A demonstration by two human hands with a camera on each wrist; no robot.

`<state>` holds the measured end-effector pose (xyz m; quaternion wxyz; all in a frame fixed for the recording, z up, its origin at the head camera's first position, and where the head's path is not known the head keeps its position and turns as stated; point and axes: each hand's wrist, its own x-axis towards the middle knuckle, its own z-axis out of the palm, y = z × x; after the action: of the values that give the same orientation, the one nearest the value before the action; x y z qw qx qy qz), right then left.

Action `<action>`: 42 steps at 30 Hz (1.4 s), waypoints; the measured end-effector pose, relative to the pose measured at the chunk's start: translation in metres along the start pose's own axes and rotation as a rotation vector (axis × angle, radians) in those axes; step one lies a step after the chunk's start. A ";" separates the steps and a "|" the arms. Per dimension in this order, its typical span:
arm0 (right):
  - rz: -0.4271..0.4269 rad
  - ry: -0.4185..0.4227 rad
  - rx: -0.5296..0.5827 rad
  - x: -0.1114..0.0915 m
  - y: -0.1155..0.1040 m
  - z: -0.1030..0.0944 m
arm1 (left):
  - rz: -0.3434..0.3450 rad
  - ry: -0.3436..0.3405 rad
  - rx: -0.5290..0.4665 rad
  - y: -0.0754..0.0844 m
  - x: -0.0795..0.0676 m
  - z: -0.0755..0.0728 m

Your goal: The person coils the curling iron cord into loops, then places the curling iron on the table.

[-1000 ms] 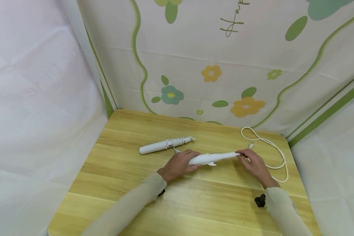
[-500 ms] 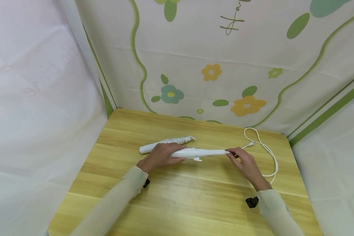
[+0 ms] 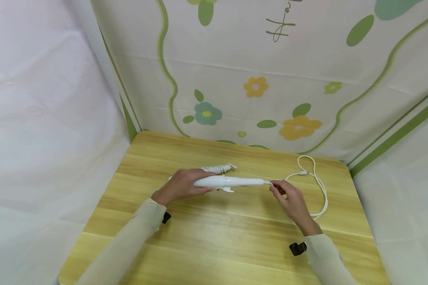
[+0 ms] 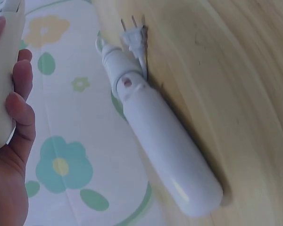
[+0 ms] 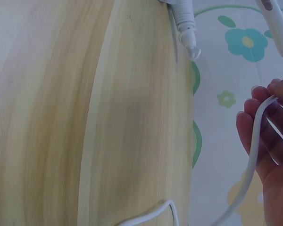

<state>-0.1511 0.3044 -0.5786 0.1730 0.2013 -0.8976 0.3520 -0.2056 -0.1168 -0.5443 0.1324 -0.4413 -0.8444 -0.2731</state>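
My left hand (image 3: 182,184) grips the thick end of a white curling iron (image 3: 240,181), held level above the table, its small lever sticking out at the near side. The slim handle points right. My right hand (image 3: 290,200) pinches the white cord (image 5: 254,150) just beyond the handle's end. A second white curling iron (image 4: 162,146) lies behind on the table, its cord (image 3: 217,169) wound round the handle and its two-pin plug (image 4: 134,40) beside it. In the head view my left hand and the held iron partly cover it.
The held iron's cord loops over the right side of the wooden table (image 3: 214,237), with its plug (image 3: 302,173) lying there. A white cloth wall (image 3: 217,79) with printed flowers stands behind the table, and plain white cloth (image 3: 50,158) hangs at the left.
Both hands have moved left with the curling iron, which now partly covers the second one. My right fingers have slipped from the handle's end onto the cord. The cord loop was drawn left.
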 end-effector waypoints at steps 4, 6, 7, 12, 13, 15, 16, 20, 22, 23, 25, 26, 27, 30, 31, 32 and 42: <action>0.015 -0.010 0.066 0.000 -0.006 0.006 | 0.001 0.013 0.002 -0.005 -0.004 -0.010; 0.037 -0.025 0.089 -0.001 -0.008 0.008 | -0.013 0.015 -0.002 -0.007 -0.005 -0.016; 0.051 -0.033 0.096 -0.001 -0.009 0.009 | -0.022 0.015 -0.006 -0.008 -0.006 -0.018; 0.090 -0.064 0.116 -0.001 -0.014 0.012 | -0.063 0.027 -0.019 -0.014 -0.010 -0.030; 0.090 -0.067 0.114 -0.001 -0.015 0.012 | -0.066 0.031 -0.021 -0.016 -0.011 -0.031; 0.089 -0.071 0.115 -0.001 -0.016 0.013 | -0.066 0.040 -0.024 -0.019 -0.013 -0.034; 0.088 -0.071 0.112 -0.002 -0.016 0.014 | -0.066 0.043 -0.027 -0.020 -0.014 -0.036; 0.074 -0.065 0.099 -0.002 -0.017 0.014 | -0.076 0.062 -0.025 -0.025 -0.018 -0.043; 0.065 -0.057 0.089 -0.002 -0.017 0.014 | -0.082 0.076 -0.018 -0.028 -0.020 -0.046; 0.060 -0.052 0.086 -0.001 -0.018 0.014 | -0.085 0.081 -0.013 -0.029 -0.020 -0.048; 0.057 -0.045 0.078 -0.001 -0.018 0.014 | -0.086 0.090 -0.008 -0.031 -0.021 -0.051; 0.053 -0.042 0.080 -0.001 -0.018 0.014 | -0.084 0.094 -0.007 -0.032 -0.022 -0.052; 0.048 -0.040 0.080 0.000 -0.018 0.014 | -0.085 0.096 -0.006 -0.033 -0.023 -0.053; 0.034 -0.036 0.079 0.001 -0.018 0.014 | -0.084 0.108 0.003 -0.036 -0.026 -0.055; 0.030 -0.035 0.080 0.001 -0.019 0.013 | -0.085 0.112 0.006 -0.037 -0.028 -0.056; 0.025 -0.032 0.077 0.001 -0.019 0.013 | -0.087 0.116 0.005 -0.038 -0.029 -0.056; -0.102 -0.013 -0.011 0.006 -0.027 0.010 | -0.172 0.121 -0.007 -0.039 -0.036 -0.057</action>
<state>-0.1447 0.2780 -0.5680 0.1861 0.2483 -0.8890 0.3366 -0.2176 -0.1920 -0.5283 0.1579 -0.3503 -0.8687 -0.3125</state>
